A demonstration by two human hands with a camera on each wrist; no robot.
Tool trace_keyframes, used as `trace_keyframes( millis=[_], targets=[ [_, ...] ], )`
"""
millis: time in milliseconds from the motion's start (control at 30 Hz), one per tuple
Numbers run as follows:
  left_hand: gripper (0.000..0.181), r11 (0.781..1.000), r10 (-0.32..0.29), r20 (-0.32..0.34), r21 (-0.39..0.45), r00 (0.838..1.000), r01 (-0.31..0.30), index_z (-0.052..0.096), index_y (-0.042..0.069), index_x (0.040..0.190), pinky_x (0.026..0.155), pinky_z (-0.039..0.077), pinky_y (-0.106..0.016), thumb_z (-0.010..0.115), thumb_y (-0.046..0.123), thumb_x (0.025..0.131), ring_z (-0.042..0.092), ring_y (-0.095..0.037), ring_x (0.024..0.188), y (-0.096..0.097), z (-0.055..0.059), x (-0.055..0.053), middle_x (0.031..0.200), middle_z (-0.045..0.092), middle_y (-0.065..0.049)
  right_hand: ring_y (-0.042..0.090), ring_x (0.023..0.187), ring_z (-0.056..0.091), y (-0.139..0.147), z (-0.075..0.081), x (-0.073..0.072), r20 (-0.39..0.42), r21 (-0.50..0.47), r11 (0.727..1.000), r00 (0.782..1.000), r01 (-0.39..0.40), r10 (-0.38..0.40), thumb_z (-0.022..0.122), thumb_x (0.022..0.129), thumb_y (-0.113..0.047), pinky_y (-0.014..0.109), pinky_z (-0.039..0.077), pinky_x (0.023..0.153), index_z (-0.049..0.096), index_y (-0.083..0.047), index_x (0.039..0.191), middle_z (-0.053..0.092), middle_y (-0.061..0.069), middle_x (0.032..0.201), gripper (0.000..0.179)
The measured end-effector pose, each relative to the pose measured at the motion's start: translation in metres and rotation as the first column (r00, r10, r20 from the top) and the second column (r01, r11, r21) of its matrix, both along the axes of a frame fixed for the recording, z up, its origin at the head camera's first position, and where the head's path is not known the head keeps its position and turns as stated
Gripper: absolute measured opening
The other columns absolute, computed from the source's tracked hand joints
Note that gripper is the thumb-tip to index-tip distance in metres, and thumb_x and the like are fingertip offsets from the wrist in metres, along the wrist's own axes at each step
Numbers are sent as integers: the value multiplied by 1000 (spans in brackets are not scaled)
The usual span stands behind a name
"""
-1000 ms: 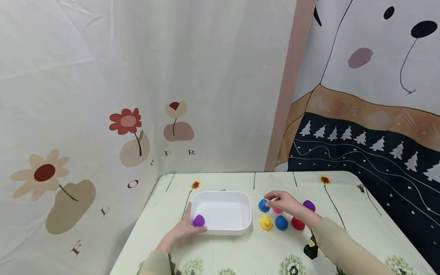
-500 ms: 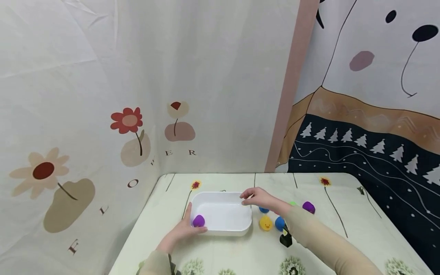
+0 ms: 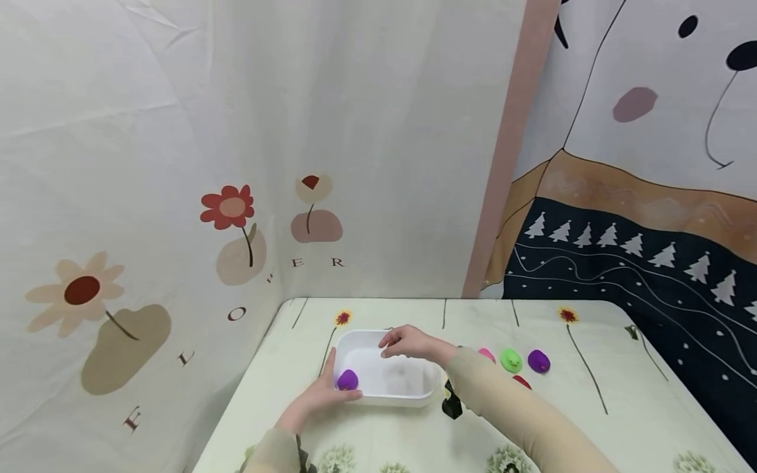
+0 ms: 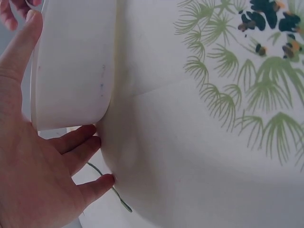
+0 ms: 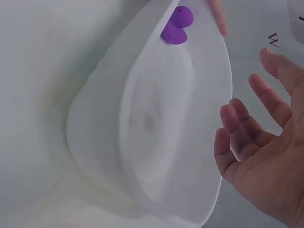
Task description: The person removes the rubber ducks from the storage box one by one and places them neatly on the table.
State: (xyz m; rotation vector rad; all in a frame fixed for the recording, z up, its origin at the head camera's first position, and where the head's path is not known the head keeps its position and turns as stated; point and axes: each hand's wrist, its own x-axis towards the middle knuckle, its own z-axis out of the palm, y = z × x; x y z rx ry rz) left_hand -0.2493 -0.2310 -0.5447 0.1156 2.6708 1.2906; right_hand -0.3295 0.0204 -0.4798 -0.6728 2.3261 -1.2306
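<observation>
My left hand (image 3: 319, 394) rests against the near left corner of a white plastic tub (image 3: 387, 397). Its thumb lies along the front rim, and its fingers, fairly straight, touch the outside of the end wall in the left wrist view. A purple toy duck (image 3: 347, 380) sits inside the tub at the left end. Over the tub, toward its back rim, hovers my right hand (image 3: 408, 343). The right wrist view shows its fingers loosely bent with nothing visible between them, apart from the purple duck.
Right of the tub lie a pink toy (image 3: 486, 355), a green toy duck (image 3: 511, 360), a purple toy duck (image 3: 539, 361) and a partly covered red toy (image 3: 522, 381). My right sleeve (image 3: 503, 401) hides others. Printed curtains stand behind the tabletop (image 3: 591, 420).
My right hand has moved left from above the toy ducks, across the tub's right rim, to over the tub. The left hand has kept its place at the tub's corner.
</observation>
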Motion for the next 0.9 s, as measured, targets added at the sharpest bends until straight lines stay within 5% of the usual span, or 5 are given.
trace_keyframes(
  millis=[200, 400, 900],
  targets=[
    [128, 1000, -21, -20, 0, 1000, 21, -9, -3, 151, 105, 27, -66, 83, 41, 74, 32, -57, 129, 3, 4, 2, 146, 19, -43, 14, 81, 56, -18, 1, -2, 11, 17, 1000, 1000, -23, 23, 72, 87, -21, 39, 50, 72, 69, -4, 112, 65, -2, 91, 31],
    [127, 1000, -4, -7, -1, 1000, 4, -8, -2, 152, 105, 29, -64, 84, 39, 74, 33, -56, 130, 4, 9, 6, 146, 21, -42, 30, 96, 62, -37, -1, -1, 93, -11, 1000, 996, 5, -4, 72, 87, -23, 51, 50, 83, 68, -5, 116, 68, -1, 96, 34],
    [127, 1000, -20, -4, 20, 1000, 20, -9, 0, 152, 105, 30, -64, 84, 38, 74, 34, -55, 130, 1, 3, 6, 146, 23, -42, 33, 97, 62, -63, -10, 12, 284, -33, 990, 950, 141, -126, 71, 86, -27, 51, 49, 85, 73, -11, 102, 65, 10, 104, 22]
  ],
)
